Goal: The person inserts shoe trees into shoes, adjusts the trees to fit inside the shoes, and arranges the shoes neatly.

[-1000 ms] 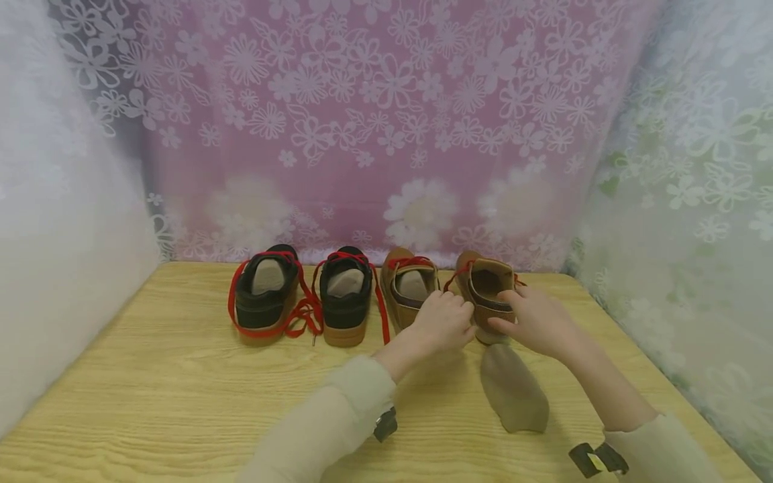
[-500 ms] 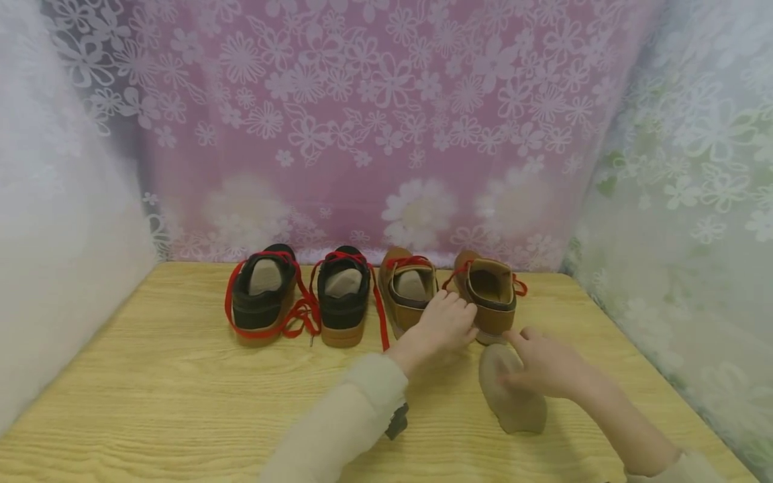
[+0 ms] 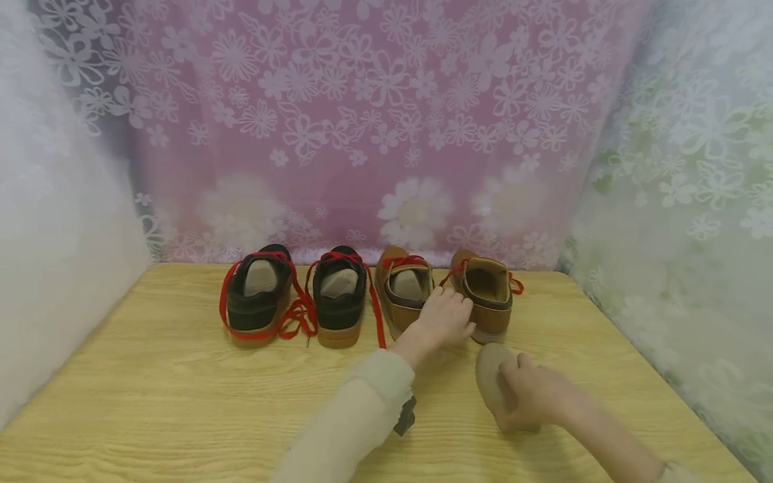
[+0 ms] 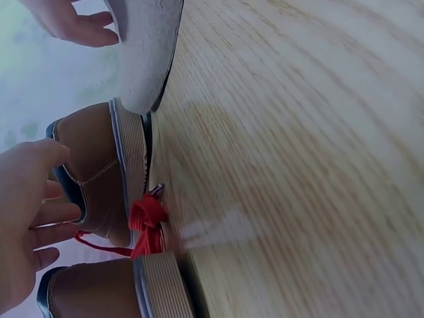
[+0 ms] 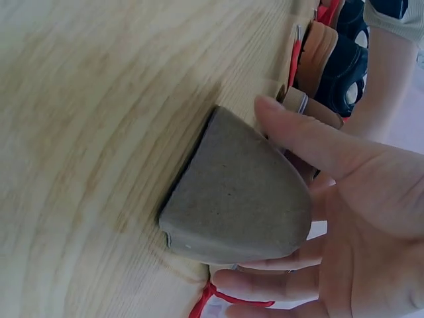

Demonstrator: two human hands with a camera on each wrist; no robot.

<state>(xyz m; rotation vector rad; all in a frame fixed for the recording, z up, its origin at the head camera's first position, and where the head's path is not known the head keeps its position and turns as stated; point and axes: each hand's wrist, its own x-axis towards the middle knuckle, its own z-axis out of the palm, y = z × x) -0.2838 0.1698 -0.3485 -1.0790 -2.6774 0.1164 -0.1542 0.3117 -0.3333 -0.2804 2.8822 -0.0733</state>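
Observation:
A grey, rounded shoe insert [image 3: 490, 379] lies on the wooden table behind the heel of the right brown shoe [image 3: 492, 322]. My right hand [image 3: 534, 394] grips it from the right; in the right wrist view the thumb lies along one edge of the insert [image 5: 238, 192] and the fingers go behind it. With relaxed fingers, my left hand [image 3: 445, 316] is between the two brown shoes, fingertips right at the right shoe's side and collar. That shoe's opening is hollow. The left brown shoe [image 3: 406, 314], with red laces, has a grey insert in it.
Two black shoes [image 3: 260, 315] with red laces and grey inserts stand left in the same row. A loose red lace [image 3: 296, 318] trails between them on the table [image 3: 181, 402]. A pink floral curtain [image 3: 362, 134] hangs behind; pale curtains flank both sides.
My right hand has come down and back from the right brown shoe's opening onto the grey insert and now grips it. The left hand has stayed by the shoe.

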